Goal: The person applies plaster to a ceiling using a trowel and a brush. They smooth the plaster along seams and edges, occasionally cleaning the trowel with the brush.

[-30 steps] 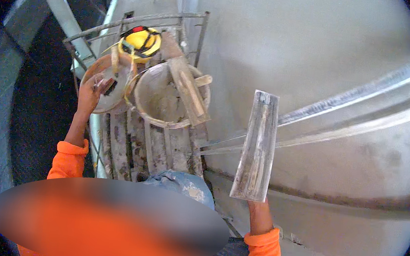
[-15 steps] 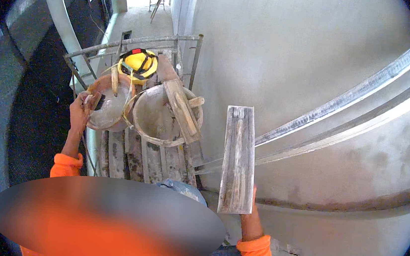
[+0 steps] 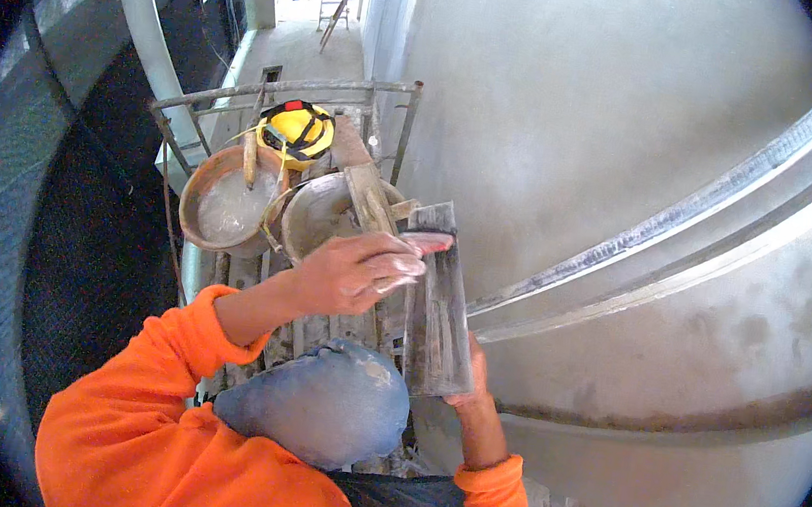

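My right hand [image 3: 474, 375] grips a long wooden plastering float [image 3: 440, 307] from behind; its handle is hidden, and the worn flat face is turned up toward me. Over the float's far end, my left hand [image 3: 360, 270] is closed on what looks like a brush [image 3: 425, 242], with a reddish body and a dark edge against the wood. Motion blurs it slightly. A second wooden float [image 3: 369, 198] lies across the rim of a mortar-coated bucket [image 3: 294, 204] just beyond. Left of it stands an orange-brown tub [image 3: 189, 216] holding pale, cloudy liquid.
A yellow helmet [image 3: 298, 128] with dark straps rests behind the containers. Metal rails [image 3: 285, 82] edge the plank platform [image 3: 313, 338]. A plastered wall [image 3: 617, 127] with long pale ledges runs close on the right. My bent knee [image 3: 316, 402] is between my arms.
My left hand has swung right from the tub to the float, bringing the brush with it. The float in my right hand has tilted and shifted slightly left.
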A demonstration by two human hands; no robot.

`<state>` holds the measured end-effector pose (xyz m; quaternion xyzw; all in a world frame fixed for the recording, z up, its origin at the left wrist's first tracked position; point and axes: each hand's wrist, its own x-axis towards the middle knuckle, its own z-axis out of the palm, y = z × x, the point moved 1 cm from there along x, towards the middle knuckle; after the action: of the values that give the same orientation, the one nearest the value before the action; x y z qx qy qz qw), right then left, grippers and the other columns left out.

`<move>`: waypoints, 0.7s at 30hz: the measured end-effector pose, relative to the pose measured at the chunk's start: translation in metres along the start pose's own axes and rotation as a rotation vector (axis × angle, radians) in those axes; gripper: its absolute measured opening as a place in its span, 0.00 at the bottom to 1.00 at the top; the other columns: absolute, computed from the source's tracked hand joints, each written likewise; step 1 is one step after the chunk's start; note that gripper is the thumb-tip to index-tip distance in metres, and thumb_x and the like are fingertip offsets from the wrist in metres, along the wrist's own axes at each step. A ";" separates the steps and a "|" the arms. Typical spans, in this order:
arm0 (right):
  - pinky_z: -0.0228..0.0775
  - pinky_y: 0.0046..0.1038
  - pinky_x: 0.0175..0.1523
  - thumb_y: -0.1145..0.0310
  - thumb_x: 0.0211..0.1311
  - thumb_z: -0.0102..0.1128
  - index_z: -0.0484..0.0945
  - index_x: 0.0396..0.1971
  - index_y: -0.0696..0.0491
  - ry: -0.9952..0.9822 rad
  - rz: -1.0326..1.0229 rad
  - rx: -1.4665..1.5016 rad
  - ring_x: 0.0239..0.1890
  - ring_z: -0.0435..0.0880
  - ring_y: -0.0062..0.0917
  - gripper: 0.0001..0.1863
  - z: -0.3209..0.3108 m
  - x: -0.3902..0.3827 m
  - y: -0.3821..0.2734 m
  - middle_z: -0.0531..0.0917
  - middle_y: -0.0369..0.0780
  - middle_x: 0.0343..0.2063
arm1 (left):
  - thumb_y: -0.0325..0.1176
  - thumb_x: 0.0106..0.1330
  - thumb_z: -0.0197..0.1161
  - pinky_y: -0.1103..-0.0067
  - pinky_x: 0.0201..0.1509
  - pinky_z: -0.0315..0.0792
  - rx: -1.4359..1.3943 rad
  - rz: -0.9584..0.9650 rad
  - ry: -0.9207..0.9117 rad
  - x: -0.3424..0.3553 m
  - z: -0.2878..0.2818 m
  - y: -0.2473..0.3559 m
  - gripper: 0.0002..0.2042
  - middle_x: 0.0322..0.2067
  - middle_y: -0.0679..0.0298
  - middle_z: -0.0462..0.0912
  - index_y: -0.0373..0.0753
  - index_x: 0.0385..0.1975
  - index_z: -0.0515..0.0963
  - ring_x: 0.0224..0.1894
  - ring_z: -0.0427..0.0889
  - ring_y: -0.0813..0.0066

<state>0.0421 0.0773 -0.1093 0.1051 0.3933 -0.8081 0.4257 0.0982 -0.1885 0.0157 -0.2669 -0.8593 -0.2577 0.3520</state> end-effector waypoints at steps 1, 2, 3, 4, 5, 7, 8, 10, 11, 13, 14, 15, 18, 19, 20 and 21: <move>0.83 0.40 0.44 0.50 0.76 0.42 0.78 0.54 0.56 0.020 -0.018 -0.041 0.40 0.87 0.34 0.27 0.000 -0.002 -0.001 0.87 0.44 0.41 | 0.27 0.67 0.63 0.66 0.55 0.81 -0.051 -0.029 -0.023 0.004 0.013 0.000 0.09 0.51 0.59 0.83 0.38 0.46 0.80 0.50 0.85 0.57; 0.83 0.38 0.44 0.52 0.76 0.43 0.78 0.55 0.56 -0.017 -0.005 0.005 0.39 0.87 0.33 0.25 -0.001 -0.004 -0.002 0.87 0.43 0.41 | 0.29 0.70 0.62 0.64 0.59 0.79 -0.111 -0.063 -0.055 0.007 0.025 -0.001 0.08 0.52 0.60 0.83 0.38 0.46 0.79 0.51 0.85 0.56; 0.83 0.36 0.43 0.55 0.77 0.43 0.77 0.56 0.57 -0.053 0.009 0.053 0.38 0.87 0.31 0.23 -0.001 -0.007 -0.003 0.87 0.42 0.42 | 0.29 0.70 0.62 0.63 0.58 0.79 -0.074 -0.031 -0.040 0.012 0.034 -0.007 0.09 0.51 0.59 0.83 0.38 0.47 0.78 0.51 0.85 0.55; 0.83 0.34 0.42 0.58 0.77 0.44 0.77 0.57 0.57 -0.066 0.012 0.096 0.38 0.87 0.29 0.22 -0.003 -0.011 -0.005 0.87 0.41 0.43 | 0.29 0.70 0.62 0.63 0.58 0.79 -0.046 -0.004 -0.033 0.019 0.042 -0.019 0.09 0.50 0.58 0.83 0.38 0.48 0.78 0.51 0.84 0.54; 0.83 0.35 0.43 0.55 0.76 0.45 0.77 0.57 0.57 -0.067 -0.001 -0.019 0.38 0.87 0.30 0.23 -0.004 -0.015 -0.007 0.87 0.41 0.42 | 0.29 0.70 0.62 0.62 0.57 0.79 -0.008 0.025 -0.034 0.027 0.047 -0.031 0.10 0.50 0.57 0.83 0.37 0.48 0.78 0.52 0.84 0.53; 0.84 0.37 0.44 0.50 0.73 0.47 0.78 0.55 0.56 -0.029 -0.055 -0.287 0.38 0.88 0.33 0.26 -0.008 -0.022 -0.012 0.87 0.43 0.40 | 0.29 0.70 0.61 0.61 0.55 0.79 -0.017 -0.342 -0.167 0.040 0.048 -0.061 0.09 0.50 0.55 0.84 0.36 0.47 0.78 0.52 0.84 0.52; 0.84 0.36 0.44 0.50 0.73 0.47 0.78 0.55 0.56 -0.030 -0.088 -0.365 0.38 0.88 0.32 0.26 -0.009 -0.025 -0.014 0.87 0.43 0.40 | 0.29 0.70 0.61 0.62 0.54 0.79 -0.027 -0.283 -0.025 0.041 0.046 -0.064 0.08 0.49 0.55 0.84 0.36 0.46 0.78 0.51 0.84 0.52; 0.84 0.35 0.43 0.51 0.73 0.46 0.78 0.56 0.56 -0.026 -0.178 -0.541 0.37 0.88 0.31 0.26 -0.011 -0.026 -0.018 0.87 0.42 0.40 | 0.28 0.70 0.60 0.63 0.53 0.80 -0.036 -0.284 0.136 0.045 0.040 -0.066 0.07 0.47 0.54 0.85 0.36 0.45 0.78 0.50 0.85 0.51; 0.84 0.34 0.43 0.50 0.73 0.46 0.78 0.56 0.56 -0.010 -0.163 -0.409 0.37 0.87 0.30 0.26 -0.011 -0.025 -0.019 0.87 0.41 0.40 | 0.28 0.70 0.61 0.63 0.53 0.80 -0.051 -0.261 0.179 0.046 0.039 -0.061 0.07 0.47 0.54 0.85 0.36 0.45 0.78 0.50 0.85 0.50; 0.83 0.34 0.42 0.50 0.74 0.45 0.78 0.55 0.56 0.026 -0.117 -0.147 0.37 0.87 0.28 0.26 -0.012 -0.024 -0.018 0.86 0.40 0.40 | 0.28 0.69 0.61 0.63 0.54 0.79 -0.096 -0.256 0.253 0.037 0.041 -0.037 0.08 0.46 0.53 0.85 0.36 0.45 0.78 0.49 0.85 0.50; 0.83 0.33 0.41 0.50 0.74 0.46 0.78 0.55 0.56 0.030 -0.137 -0.104 0.36 0.86 0.27 0.26 -0.013 -0.023 -0.020 0.86 0.40 0.40 | 0.27 0.68 0.61 0.62 0.51 0.79 -0.116 -0.216 0.241 0.034 0.046 -0.026 0.09 0.46 0.52 0.84 0.37 0.46 0.78 0.48 0.84 0.48; 0.82 0.33 0.41 0.50 0.74 0.46 0.78 0.55 0.56 0.030 -0.158 -0.064 0.36 0.86 0.26 0.26 -0.014 -0.022 -0.020 0.86 0.40 0.39 | 0.26 0.68 0.61 0.62 0.48 0.80 -0.133 -0.174 0.231 0.032 0.052 -0.018 0.10 0.45 0.52 0.83 0.38 0.47 0.78 0.46 0.83 0.47; 0.83 0.31 0.40 0.52 0.74 0.50 0.78 0.55 0.56 -0.018 -0.153 -0.198 0.36 0.87 0.26 0.24 -0.013 -0.027 -0.026 0.86 0.40 0.40 | 0.27 0.68 0.61 0.62 0.45 0.80 -0.028 -0.256 0.166 0.039 0.064 -0.028 0.10 0.44 0.52 0.83 0.39 0.48 0.79 0.44 0.83 0.45; 0.84 0.30 0.40 0.54 0.74 0.52 0.78 0.56 0.56 0.040 -0.134 -0.308 0.36 0.88 0.27 0.22 -0.014 -0.031 -0.032 0.87 0.40 0.40 | 0.27 0.69 0.61 0.61 0.45 0.80 0.034 -0.326 0.125 0.044 0.065 -0.040 0.09 0.44 0.52 0.83 0.38 0.47 0.79 0.44 0.84 0.45; 0.82 0.29 0.37 0.53 0.75 0.53 0.77 0.55 0.56 -0.001 -0.273 -0.398 0.34 0.87 0.26 0.22 -0.010 -0.033 -0.034 0.86 0.39 0.38 | 0.29 0.70 0.61 0.62 0.46 0.80 0.089 -0.262 0.222 0.054 0.061 -0.055 0.09 0.43 0.50 0.84 0.36 0.46 0.79 0.45 0.85 0.46; 0.80 0.27 0.35 0.53 0.75 0.54 0.77 0.55 0.56 0.041 -0.412 -0.521 0.32 0.85 0.24 0.22 -0.007 -0.036 -0.037 0.86 0.38 0.37 | 0.29 0.70 0.62 0.64 0.47 0.80 0.048 -0.302 0.294 0.056 0.056 -0.062 0.09 0.42 0.51 0.85 0.35 0.46 0.79 0.44 0.86 0.48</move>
<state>0.0350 0.1164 -0.0755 -0.0728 0.6080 -0.7473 0.2581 -0.0023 -0.1827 0.0065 -0.0863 -0.8349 -0.3232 0.4371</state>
